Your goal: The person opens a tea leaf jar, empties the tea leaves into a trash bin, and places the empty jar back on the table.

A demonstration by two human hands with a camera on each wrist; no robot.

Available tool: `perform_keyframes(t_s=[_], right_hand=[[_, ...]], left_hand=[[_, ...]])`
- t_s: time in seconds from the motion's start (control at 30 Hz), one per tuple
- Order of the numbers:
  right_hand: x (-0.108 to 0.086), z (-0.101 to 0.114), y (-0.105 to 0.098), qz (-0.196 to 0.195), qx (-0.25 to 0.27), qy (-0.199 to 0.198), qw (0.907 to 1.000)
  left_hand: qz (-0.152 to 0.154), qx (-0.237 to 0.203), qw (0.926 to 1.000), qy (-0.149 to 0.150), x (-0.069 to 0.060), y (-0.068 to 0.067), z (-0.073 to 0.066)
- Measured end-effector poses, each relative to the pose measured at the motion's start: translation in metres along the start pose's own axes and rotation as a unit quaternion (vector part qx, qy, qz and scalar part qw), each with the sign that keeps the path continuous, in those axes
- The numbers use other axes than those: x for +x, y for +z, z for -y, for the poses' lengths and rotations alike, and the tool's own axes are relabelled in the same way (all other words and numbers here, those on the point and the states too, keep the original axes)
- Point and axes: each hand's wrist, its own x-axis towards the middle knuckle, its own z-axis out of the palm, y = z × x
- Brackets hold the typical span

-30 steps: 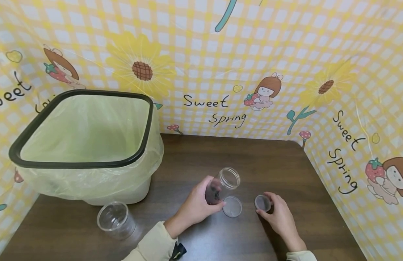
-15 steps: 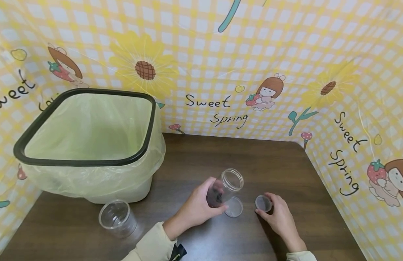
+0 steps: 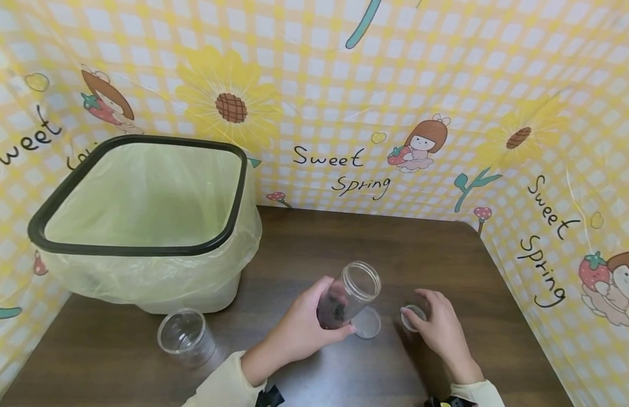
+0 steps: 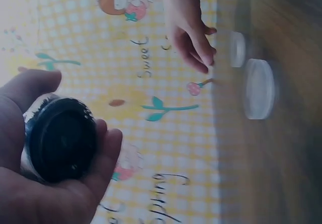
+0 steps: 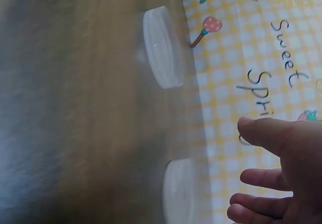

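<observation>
My left hand (image 3: 304, 322) grips a clear screw-top jar (image 3: 364, 282), tilted with its uncovered mouth up and to the right. Dark contents sit at the jar's bottom, seen as a black round base (image 4: 63, 141) in the left wrist view. A clear round lid (image 3: 367, 323) lies on the table beside that hand. My right hand (image 3: 441, 325) hovers by a smaller clear lid (image 3: 412, 320), partly hidden under the thumb in the head view. The right wrist view shows the right fingers (image 5: 264, 177) loosely extended, apart from the small lid (image 5: 180, 191).
At the left a large bin (image 3: 136, 250) with a black rim and pale green liner stands on the brown table (image 3: 314, 240). In front of it is a clear empty jar (image 3: 187, 338). A yellow checked cloth (image 3: 314, 102) covers the walls behind and beside the table.
My right hand has released the small lid and risen slightly; the lid now rests on the table. My left hand still holds the jar. The head view has shifted a little.
</observation>
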Motion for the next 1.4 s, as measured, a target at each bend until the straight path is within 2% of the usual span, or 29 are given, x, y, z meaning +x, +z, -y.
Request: perform_keyframes(t_s=[0.17,0.3,0.37,0.5,0.63,0.8,1.03,1.17,1.27,1.4], right_hand=[[0.009,0.015,-0.006,0.005,0.000,-0.020,0.9998],[0.016,0.031,-0.012,0.006,-0.004,-0.045,0.9990],[0.019,0.039,-0.015,0.008,-0.003,-0.055,0.9984],[0.025,0.055,-0.019,0.022,-0.003,-0.077,0.9968],[0.032,0.071,-0.022,0.041,-0.001,-0.099,0.9942],[0.039,0.092,-0.023,0.067,0.040,-0.116,0.9901],[0.052,0.120,-0.023,0.100,0.115,-0.148,0.9771],[0.058,0.136,-0.025,0.130,0.162,-0.147,0.9671],[0.061,0.147,-0.027,0.146,0.193,-0.150,0.9587],[0.065,0.159,-0.030,0.162,0.216,-0.155,0.9503]], left_hand=[[-0.004,-0.030,0.9994,-0.015,-0.012,-0.006,-0.021],[-0.013,-0.008,0.9998,-0.012,-0.019,-0.013,-0.036],[-0.011,-0.010,0.9998,-0.012,-0.021,-0.018,-0.042],[-0.005,-0.009,0.9998,-0.016,-0.027,-0.026,-0.051],[-0.001,0.016,0.9998,-0.007,-0.031,-0.035,-0.057],[0.000,0.024,0.9997,0.004,-0.034,-0.048,-0.065],[-0.017,0.057,0.9982,-0.011,-0.046,-0.068,-0.075],[-0.036,0.082,0.9960,0.001,-0.054,-0.081,-0.079],[-0.063,0.129,0.9896,0.009,-0.059,-0.091,-0.081],[-0.092,0.171,0.9810,0.007,-0.067,-0.103,-0.083]])
